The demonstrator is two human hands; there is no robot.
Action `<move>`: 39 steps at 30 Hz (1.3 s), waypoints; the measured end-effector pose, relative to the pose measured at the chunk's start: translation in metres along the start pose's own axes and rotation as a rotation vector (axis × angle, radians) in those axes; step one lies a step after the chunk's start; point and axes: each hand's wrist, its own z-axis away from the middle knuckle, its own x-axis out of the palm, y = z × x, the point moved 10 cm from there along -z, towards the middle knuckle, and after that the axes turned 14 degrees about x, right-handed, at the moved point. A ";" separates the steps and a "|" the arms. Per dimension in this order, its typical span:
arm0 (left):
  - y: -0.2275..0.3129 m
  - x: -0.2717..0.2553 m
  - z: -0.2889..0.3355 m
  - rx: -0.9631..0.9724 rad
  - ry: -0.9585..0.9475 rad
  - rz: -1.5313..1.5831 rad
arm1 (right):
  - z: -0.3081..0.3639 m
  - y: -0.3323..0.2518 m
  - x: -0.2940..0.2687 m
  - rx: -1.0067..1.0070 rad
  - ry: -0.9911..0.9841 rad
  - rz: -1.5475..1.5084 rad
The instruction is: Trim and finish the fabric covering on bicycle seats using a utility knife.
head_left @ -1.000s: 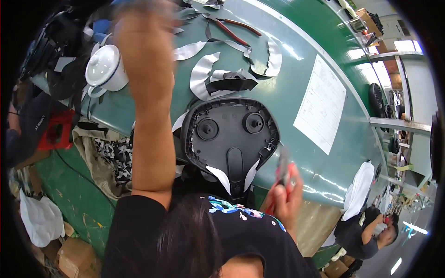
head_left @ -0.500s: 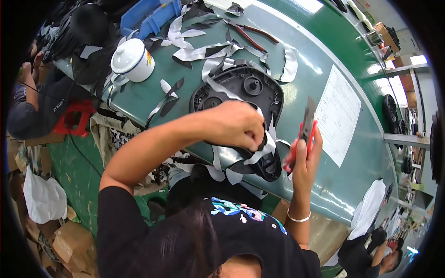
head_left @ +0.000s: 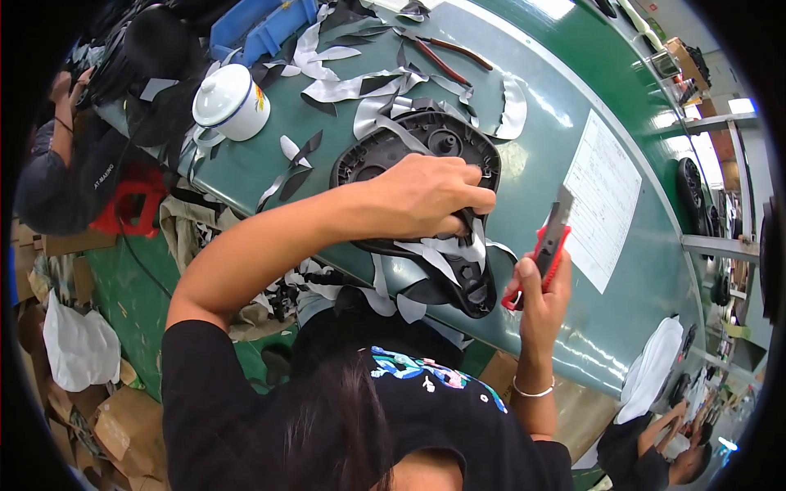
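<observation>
A black moulded plastic part (head_left: 352, 164) with round bosses inside lies on the green table, its narrow end toward me. Black-and-white fabric strips (head_left: 438, 255) hang along its rim and across it. My left hand (head_left: 426, 196) is over the middle of the part, fingers bent and pinched on a fabric strip near its right rim. Beside the part, on the right, my right hand (head_left: 544, 295) is wrapped round a red utility knife (head_left: 550, 245). The knife's blade points up and away from me, apart from the part. My left hand and forearm hide much of the part's middle.
Beyond the part lie loose fabric scraps (head_left: 352, 87) and red-handled pliers (head_left: 446, 61). A white lidded mug (head_left: 237, 106) stands at left near a blue bin (head_left: 260, 31). A paper sheet (head_left: 602, 200) lies at right. Co-workers (head_left: 61, 176) sit at the left and lower right.
My left hand has turned and shifted up over the part, its fingers now reaching to the right rim. My right hand has moved slightly right with the knife, tilting it further right.
</observation>
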 end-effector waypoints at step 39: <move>0.010 0.032 0.025 -0.168 -0.243 0.497 | 0.055 -0.008 -0.017 -0.266 -0.036 0.487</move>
